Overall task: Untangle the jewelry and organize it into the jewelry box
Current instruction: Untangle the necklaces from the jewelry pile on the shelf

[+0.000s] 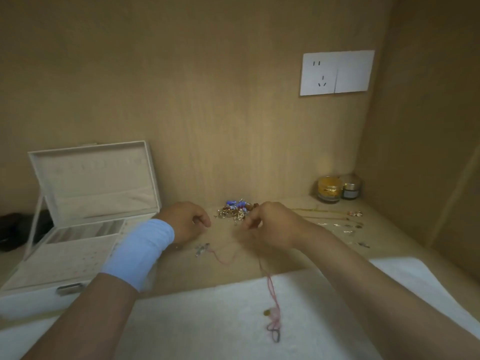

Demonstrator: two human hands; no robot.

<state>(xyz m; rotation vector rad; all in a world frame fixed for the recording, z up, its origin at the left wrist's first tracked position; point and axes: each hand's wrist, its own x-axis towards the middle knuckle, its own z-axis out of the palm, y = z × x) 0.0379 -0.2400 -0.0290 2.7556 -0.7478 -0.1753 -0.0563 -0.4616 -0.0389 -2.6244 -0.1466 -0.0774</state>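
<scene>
A tangled heap of jewelry with blue beads and gold rings lies at the back of the wooden desk. My left hand, with a light blue band around its wrist, is curled just left of the heap. My right hand pinches a thin pink cord necklace that hangs down over the white cloth to a small gold charm. Another stretch of pink cord with a silver pendant lies on the desk between my hands. The beige jewelry box stands open at the left.
Several thin chains are laid out in rows at the right. Two small jars stand in the back right corner. A wall socket is above. A white cloth covers the front edge.
</scene>
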